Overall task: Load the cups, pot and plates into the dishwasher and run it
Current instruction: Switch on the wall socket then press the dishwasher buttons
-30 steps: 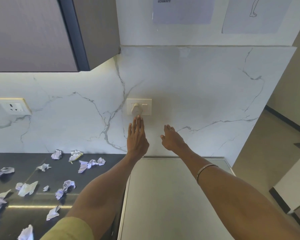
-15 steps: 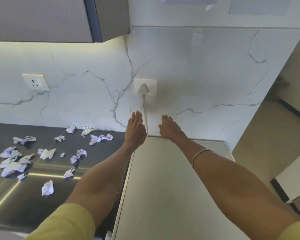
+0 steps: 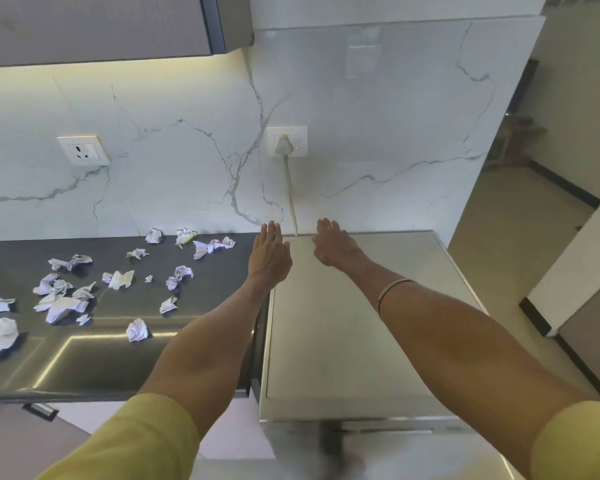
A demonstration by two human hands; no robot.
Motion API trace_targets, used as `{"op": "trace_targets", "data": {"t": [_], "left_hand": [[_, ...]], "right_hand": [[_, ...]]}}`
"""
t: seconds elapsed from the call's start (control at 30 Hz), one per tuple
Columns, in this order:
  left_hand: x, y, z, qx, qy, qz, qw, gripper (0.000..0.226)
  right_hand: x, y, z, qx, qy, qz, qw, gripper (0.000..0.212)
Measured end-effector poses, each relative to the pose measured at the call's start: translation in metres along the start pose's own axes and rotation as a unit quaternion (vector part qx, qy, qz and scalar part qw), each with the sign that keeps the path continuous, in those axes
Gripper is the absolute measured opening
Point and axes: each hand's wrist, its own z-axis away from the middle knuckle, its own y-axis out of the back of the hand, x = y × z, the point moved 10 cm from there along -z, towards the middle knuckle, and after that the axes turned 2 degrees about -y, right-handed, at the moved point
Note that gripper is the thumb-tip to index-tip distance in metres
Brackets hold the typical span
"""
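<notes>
- The left hand [image 3: 270, 255] is hovering flat, fingers together, holding nothing, above the dishwasher [image 3: 343, 327] top's back edge.
- The right hand [image 3: 334, 244] is hovering beside it, likewise empty.
- The plug [image 3: 283, 145] is sitting in the wall socket [image 3: 287, 141] above.

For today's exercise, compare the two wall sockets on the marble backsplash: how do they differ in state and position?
The left socket is empty; the right socket has a white plug with a cord hanging down. The left socket sits above the dark counter, the right above the pale appliance top. A small red light shows on the right only. Both are white plates on marble.
</notes>
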Motion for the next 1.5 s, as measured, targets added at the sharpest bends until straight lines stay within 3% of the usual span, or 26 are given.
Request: {"op": "trace_targets", "data": {"t": [0.43, 0.97, 1.5], "left_hand": [[0.030, -0.001, 0.141, -0.036, -0.009, 0.046, 0.998, 0.058], [0.059, 0.012, 0.227, -0.024, 0.024, 0.012, 0.999, 0.054], [0.059, -0.044, 0.346, -0.093, 0.018, -0.019, 0.995, 0.045]], "right_hand": [[-0.016, -0.030, 0.146, -0.029, -0.008, 0.033, 0.999, 0.057], [0.025, -0.033, 0.230, -0.025, -0.004, 0.026, 0.999, 0.051], [0.044, -0.101, 0.312, -0.090, 0.006, 0.015, 0.996, 0.047]]}}
